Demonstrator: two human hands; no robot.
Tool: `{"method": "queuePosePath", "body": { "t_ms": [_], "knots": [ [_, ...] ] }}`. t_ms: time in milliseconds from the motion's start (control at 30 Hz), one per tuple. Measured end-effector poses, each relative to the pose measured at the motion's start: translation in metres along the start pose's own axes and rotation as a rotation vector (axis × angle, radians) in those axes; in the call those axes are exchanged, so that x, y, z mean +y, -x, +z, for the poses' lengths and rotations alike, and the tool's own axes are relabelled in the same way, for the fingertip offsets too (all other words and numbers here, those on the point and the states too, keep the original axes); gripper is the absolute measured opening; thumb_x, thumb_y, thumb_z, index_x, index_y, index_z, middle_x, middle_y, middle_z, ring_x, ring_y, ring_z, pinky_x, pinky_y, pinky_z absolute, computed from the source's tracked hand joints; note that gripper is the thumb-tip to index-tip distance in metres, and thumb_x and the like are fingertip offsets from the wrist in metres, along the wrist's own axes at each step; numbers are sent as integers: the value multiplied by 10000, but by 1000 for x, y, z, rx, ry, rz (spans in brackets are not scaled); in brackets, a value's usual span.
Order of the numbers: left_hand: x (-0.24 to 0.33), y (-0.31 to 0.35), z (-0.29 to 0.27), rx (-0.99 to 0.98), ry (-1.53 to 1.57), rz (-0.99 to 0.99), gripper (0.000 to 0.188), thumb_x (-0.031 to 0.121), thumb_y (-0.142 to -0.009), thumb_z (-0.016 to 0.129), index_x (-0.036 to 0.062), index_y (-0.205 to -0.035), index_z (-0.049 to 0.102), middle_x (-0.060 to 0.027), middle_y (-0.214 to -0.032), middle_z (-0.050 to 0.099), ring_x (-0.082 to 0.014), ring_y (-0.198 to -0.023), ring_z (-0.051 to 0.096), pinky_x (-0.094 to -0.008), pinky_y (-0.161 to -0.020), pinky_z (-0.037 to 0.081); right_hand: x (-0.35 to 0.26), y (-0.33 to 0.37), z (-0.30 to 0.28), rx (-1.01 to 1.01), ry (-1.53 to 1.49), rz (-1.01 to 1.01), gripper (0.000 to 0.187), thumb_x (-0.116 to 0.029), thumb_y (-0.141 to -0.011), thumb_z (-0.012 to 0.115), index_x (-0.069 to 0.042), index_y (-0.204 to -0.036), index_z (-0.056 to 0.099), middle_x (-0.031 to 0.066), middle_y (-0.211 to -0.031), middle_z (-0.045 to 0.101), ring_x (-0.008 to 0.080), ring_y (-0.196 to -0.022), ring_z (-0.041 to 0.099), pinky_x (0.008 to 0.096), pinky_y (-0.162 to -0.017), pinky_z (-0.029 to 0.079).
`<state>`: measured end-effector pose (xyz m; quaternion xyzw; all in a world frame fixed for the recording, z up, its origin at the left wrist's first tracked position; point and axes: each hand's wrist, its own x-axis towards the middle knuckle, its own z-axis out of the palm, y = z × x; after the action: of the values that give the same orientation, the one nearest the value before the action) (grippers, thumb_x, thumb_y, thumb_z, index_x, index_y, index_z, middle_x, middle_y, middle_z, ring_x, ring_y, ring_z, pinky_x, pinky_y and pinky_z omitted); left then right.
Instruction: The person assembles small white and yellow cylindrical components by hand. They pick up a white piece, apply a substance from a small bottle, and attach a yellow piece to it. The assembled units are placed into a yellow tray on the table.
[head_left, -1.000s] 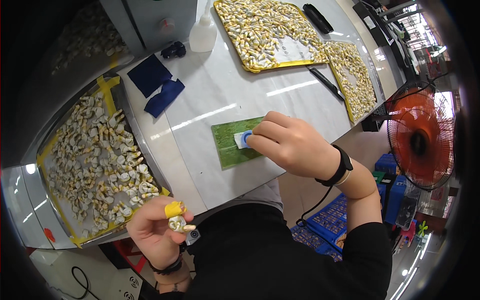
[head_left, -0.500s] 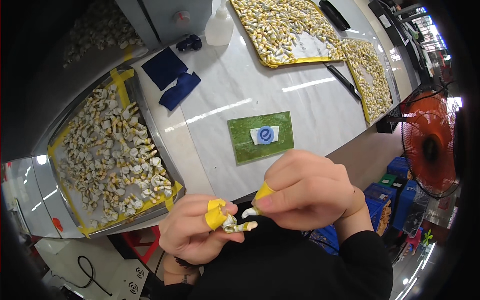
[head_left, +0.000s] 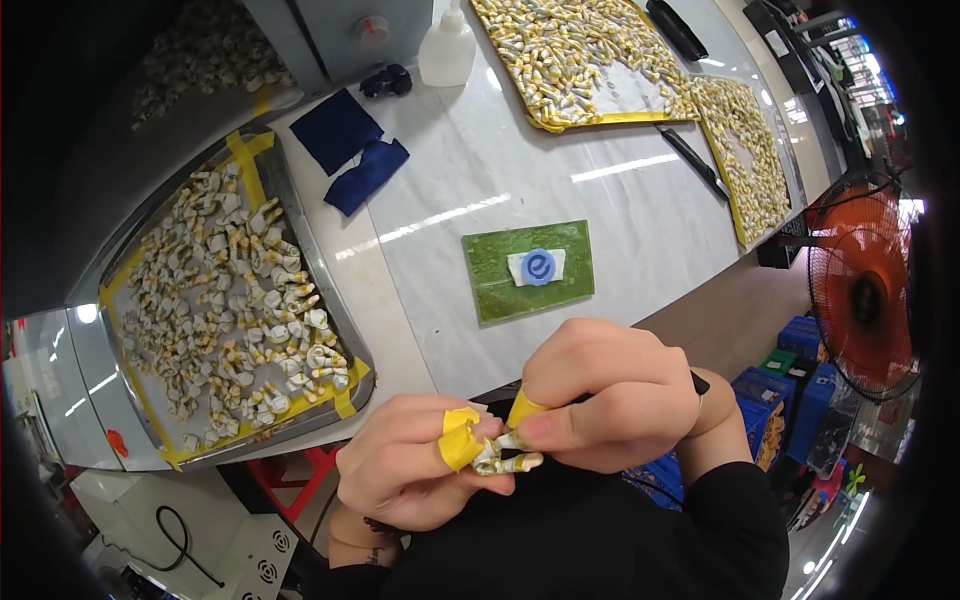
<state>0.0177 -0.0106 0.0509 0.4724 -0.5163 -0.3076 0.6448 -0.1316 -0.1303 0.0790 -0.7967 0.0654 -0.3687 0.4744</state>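
Close to my chest, my left hand (head_left: 410,470) and my right hand (head_left: 610,395) meet on one small white and yellow part (head_left: 505,458). Both thumbs wear yellow finger covers, and both hands pinch the part between fingertips. On the white table beyond them lies a green mat (head_left: 500,290) with a small white patch and a blue round disc (head_left: 538,267) on it.
A metal tray (head_left: 315,250) full of several similar small parts sits at the left. Two yellow-edged trays (head_left: 545,122) of parts lie at the far right, with dark blue cloths (head_left: 350,155), a white squeeze bottle (head_left: 447,50) and a black pen (head_left: 690,160). An orange fan (head_left: 865,290) stands right.
My right hand left the green mat and came down to my left hand; both now hold the small part. The head view shifted slightly closer.
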Motion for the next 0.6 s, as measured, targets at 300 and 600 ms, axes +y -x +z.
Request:
{"method": "queuePosePath", "body": {
  "t_ms": [300,600],
  "knots": [
    [-2,-1,0,-19,79,-13,299,124,-700,797,20,-897,597,-125,-889,678,-256,-796,668,-335,-675,535,-2,3,3,47,-59,42,189,74,-701,691,35,-878,638,122,-805,607,243,-670,583,303,-574,469],
    [-3,-1,3,-15,155,-32,306,105,-674,807,0,-890,618,-125,-882,676,-265,-792,667,-331,-678,536,-1,6,1,47,-111,51,188,84,-701,683,36,-875,630,124,-817,608,240,-676,582,299,-579,463]
  ]
}}
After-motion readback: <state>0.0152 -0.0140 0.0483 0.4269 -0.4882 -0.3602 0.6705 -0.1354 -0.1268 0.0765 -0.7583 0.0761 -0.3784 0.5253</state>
